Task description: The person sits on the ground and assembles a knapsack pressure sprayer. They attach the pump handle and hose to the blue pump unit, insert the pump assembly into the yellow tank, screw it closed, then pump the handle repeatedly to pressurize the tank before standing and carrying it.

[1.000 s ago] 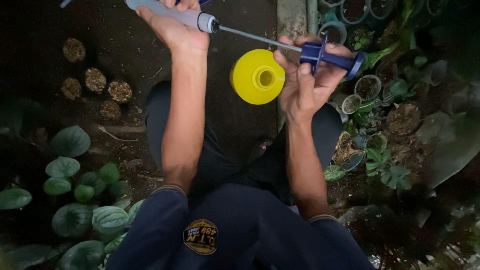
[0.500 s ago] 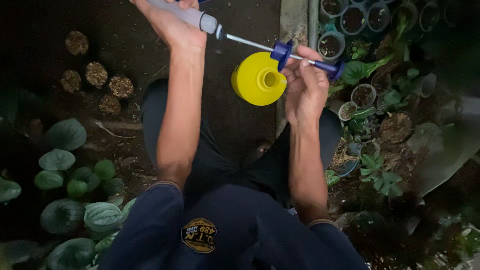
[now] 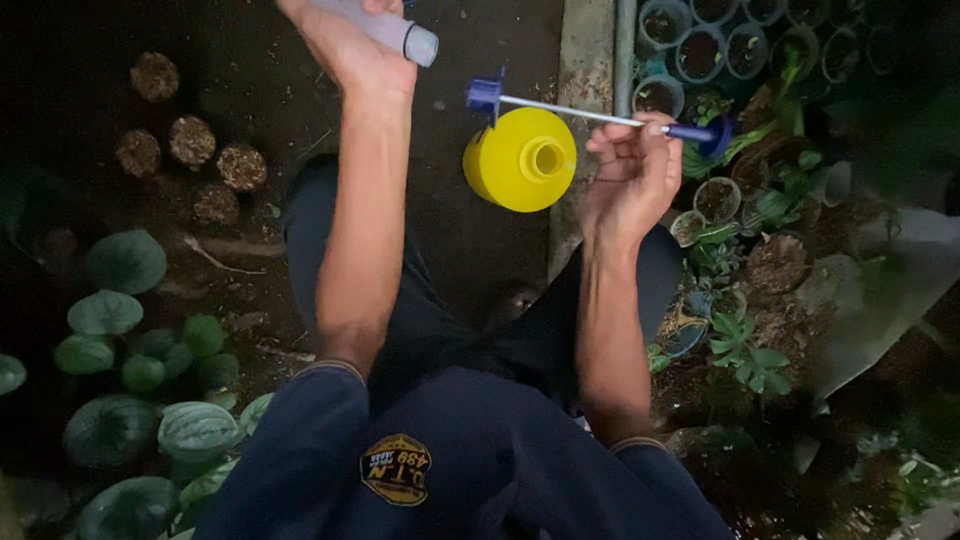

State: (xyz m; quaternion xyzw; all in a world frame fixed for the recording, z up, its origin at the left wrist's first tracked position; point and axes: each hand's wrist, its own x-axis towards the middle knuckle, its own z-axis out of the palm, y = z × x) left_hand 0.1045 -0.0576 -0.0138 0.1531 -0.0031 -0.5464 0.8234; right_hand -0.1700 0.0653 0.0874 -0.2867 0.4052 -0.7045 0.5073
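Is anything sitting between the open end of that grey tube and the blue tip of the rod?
Nothing visible. The grey tube in the left hand and the rod's blue tip, held by the right hand, are apart with only open air between them. The yellow cap hangs lower, below that gap.

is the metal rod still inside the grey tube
No, the rod in the right hand is fully clear of the grey tube in the left hand.

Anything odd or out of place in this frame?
Yes: the sprayer pump is in two pieces. The left hand holds the grey tube, while the right hand holds the thin rod with its blue handle, clear of the tube. The yellow cap sits beside the right hand. No spill shows.
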